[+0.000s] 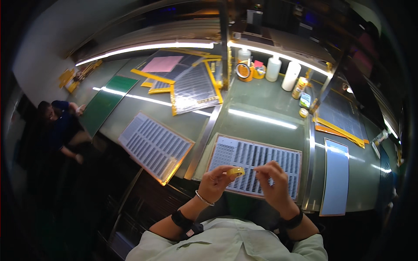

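Note:
My left hand (pixel 213 183) holds a small roll of clear yellow tape (pixel 236 172) between thumb and fingers. Just to its right, my right hand (pixel 275 185) is closed in a pinch, its fingertips level with the roll. Whatever is in that pinch is too small to make out. Both hands are above a white panel (pixel 285 157) printed with rows of small dark rectangles and edged in copper colour. The panel lies flat near the table's front edge, and my hands cover part of it.
A similar panel (pixel 152 141) lies left of a metal divider (pixel 203 141). Behind it are yellow-edged film sheets (pixel 196 89) and a green board (pixel 106 104). Bottles (pixel 273 68), tape rolls (pixel 244 71) and small jars stand at the back. Another person (pixel 65 126) works at far left.

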{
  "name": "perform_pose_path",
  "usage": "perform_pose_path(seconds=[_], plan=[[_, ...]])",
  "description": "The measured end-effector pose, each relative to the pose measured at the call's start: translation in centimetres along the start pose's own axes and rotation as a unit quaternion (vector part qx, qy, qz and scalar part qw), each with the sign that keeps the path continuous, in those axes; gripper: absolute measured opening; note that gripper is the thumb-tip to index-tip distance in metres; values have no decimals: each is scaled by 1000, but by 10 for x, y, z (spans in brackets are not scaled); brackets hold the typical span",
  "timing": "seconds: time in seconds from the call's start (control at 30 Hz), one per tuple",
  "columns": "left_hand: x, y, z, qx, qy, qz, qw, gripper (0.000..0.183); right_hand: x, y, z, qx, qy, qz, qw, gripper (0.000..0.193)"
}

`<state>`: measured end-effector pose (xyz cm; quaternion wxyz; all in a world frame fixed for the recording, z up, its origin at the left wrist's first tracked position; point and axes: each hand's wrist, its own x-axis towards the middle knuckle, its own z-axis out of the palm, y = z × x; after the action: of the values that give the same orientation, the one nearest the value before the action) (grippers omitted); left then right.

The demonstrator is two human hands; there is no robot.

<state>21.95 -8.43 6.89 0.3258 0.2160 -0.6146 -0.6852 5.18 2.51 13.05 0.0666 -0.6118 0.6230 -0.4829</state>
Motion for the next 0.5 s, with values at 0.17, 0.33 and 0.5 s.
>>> perform_pose_path(seconds=[0.17,0.33,0.5], plan=[[-29,22,-23,82,17,38,996,23,18,-16,16,131,-92,32,987,13],[-46,31,-34,138,38,28,989,22,19,-19,37,172,-160,33,972,15],[-54,27,-46,41,5,8,999,25,26,-26,42,239,-233,26,942,17]])
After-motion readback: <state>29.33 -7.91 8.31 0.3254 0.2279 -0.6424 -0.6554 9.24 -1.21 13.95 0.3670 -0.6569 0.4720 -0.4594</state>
